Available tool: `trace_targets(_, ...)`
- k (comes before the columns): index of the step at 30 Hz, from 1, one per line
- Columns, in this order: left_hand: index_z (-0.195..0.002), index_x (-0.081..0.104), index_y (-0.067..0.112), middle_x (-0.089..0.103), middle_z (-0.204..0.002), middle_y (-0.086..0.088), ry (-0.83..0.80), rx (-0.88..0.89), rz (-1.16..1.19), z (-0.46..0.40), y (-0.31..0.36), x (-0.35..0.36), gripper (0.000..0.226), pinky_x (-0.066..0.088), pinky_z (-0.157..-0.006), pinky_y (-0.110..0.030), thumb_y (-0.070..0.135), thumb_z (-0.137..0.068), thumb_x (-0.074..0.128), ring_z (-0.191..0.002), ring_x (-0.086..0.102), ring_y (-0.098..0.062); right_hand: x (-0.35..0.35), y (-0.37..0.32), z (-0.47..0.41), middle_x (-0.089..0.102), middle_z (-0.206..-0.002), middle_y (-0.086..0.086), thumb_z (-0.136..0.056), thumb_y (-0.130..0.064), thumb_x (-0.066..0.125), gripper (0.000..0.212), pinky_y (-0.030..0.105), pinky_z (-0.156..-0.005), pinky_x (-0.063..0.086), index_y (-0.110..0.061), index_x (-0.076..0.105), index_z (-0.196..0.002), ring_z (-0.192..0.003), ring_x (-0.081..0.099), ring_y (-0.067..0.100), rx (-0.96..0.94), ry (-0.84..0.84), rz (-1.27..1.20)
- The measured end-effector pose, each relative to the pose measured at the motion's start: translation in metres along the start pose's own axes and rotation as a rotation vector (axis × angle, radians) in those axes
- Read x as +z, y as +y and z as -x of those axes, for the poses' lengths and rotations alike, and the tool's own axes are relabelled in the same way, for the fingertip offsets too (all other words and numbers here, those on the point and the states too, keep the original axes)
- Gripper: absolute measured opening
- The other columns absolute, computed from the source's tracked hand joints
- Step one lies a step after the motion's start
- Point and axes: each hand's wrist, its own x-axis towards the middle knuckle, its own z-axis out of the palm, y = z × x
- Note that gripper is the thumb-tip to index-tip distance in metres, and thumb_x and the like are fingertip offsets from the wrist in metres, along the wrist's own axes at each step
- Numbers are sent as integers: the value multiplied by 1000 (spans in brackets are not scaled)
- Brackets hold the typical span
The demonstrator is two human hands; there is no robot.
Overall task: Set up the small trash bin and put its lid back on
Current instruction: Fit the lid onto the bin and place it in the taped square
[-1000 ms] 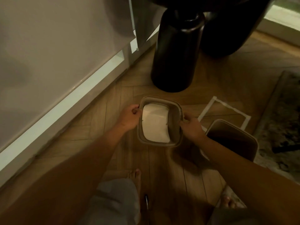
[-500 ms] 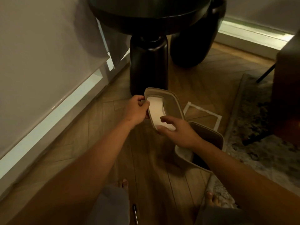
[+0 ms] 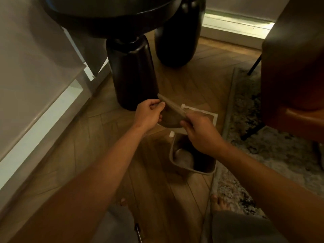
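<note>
At centre frame, the lid (image 3: 172, 111) is held edge-on above the floor, the left hand (image 3: 149, 114) pinching its upper-left end and the right hand (image 3: 198, 132) gripping its lower-right end with closed fingers. The open bin (image 3: 191, 170) stands below the right hand, lower centre. The lid appears light, rigid plastic; hold it by opposite rims.

I am seeing no readable text, label, brand, number or sign anywhere in this dim view.
</note>
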Motion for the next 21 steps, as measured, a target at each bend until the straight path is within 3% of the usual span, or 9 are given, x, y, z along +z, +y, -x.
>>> trace_targets(4, -119, 65, 23, 70, -102, 4, -34, 16, -25, 3, 1, 15, 22, 54, -64, -18, 32, -99, 62, -79, 70, -8, -29, 13, 1, 55, -71, -11, -105, -29, 54, 25, 23, -55, 36, -34, 52, -80, -67, 57, 1, 94, 118, -105)
trace_targets(8, -106, 65, 26, 68, -98, 4, -39, -3, -72, 4, -1, 31, 13, 53, -69, -26, 35, -101, 58, -87, 67, -12, -60, 23, 0, 71, -87, -3, -106, -33, 53, 20, 30, -63, 54, -23, 67, -96, -79, 69, 9, 244, 254, -373)
trace_targets(12, -94, 64, 25, 67, -92, 3, -93, -102, -169, 6, -6, 52, 29, 58, -85, -46, 52, -99, 54, -85, 68, -19, -77, 38, 2, 78, -106, 4, -106, -29, 52, 24, 30, -77, 61, -17, 72, -110, -97, 76, 18, 304, 333, -739)
trace_targets(14, -84, 60, 26, 64, -88, 2, -196, -166, -164, 11, -8, 63, 39, 57, -86, -51, 60, -98, 48, -87, 66, -24, -80, 46, 3, 79, -112, 2, -105, -30, 52, 25, 32, -83, 60, -19, 73, -113, -104, 75, 18, 329, 360, -879)
trace_targets(16, -106, 64, 26, 63, -101, 1, -315, -262, -117, 17, -11, 72, 52, 58, -87, -50, 71, -95, 39, -100, 65, -27, -78, 55, 4, 78, -116, 6, -105, -27, 52, 25, 39, -91, 58, -18, 74, -113, -110, 73, 22, 344, 388, -1020)
trace_targets(18, -146, 45, 27, 55, -124, 1, -391, -352, -73, 18, -14, 80, 79, 58, -86, -47, 81, -89, 32, -113, 60, -29, -76, 62, 5, 76, -121, 9, -107, -23, 50, 26, 38, -93, 57, -14, 72, -119, -115, 72, 24, 351, 402, -1158)
trace_targets(20, -155, 28, 35, 49, -133, 0, -425, -389, 41, 18, -16, 86, 86, 58, -80, -44, 85, -86, 31, -110, 60, -28, -73, 67, 5, 75, -124, 11, -109, -18, 48, 30, 35, -91, 57, -9, 68, -128, -117, 71, 24, 382, 419, -1297)
trace_targets(21, -154, 28, 38, 49, -135, 0, -436, -396, 115, 18, -17, 89, 83, 58, -76, -42, 85, -85, 32, -108, 61, -28, -71, 70, 5, 75, -124, 12, -109, -17, 48, 31, 35, -89, 58, -6, 66, -131, -116, 71, 24, 416, 440, -1364)
